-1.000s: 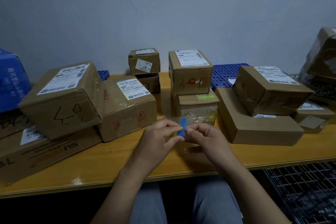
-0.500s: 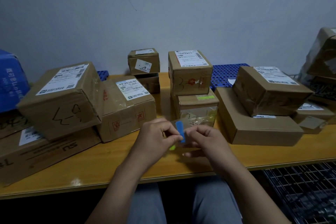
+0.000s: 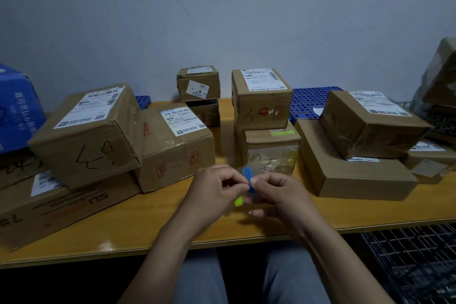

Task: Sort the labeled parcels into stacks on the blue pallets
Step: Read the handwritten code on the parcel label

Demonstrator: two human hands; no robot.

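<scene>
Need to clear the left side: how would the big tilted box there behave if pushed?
The tilted box sits askew on the flat carton, so a push would probably rock or slide it. Its glossy taped faces may be slippery. Its square edges suggest it stays stiff.

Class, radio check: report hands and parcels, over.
Left hand and right hand pinch blue strip. No parcel held. Stacked parcels crowd table ahead.

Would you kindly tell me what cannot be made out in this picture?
Head view, label text: too small to read.
Head view, blue pallet: mostly hidden under parcels.
Head view, blue tab: pinched by left hand and right hand; fingers hide what it is.
Head view, blue box: cut off by left edge.
</scene>
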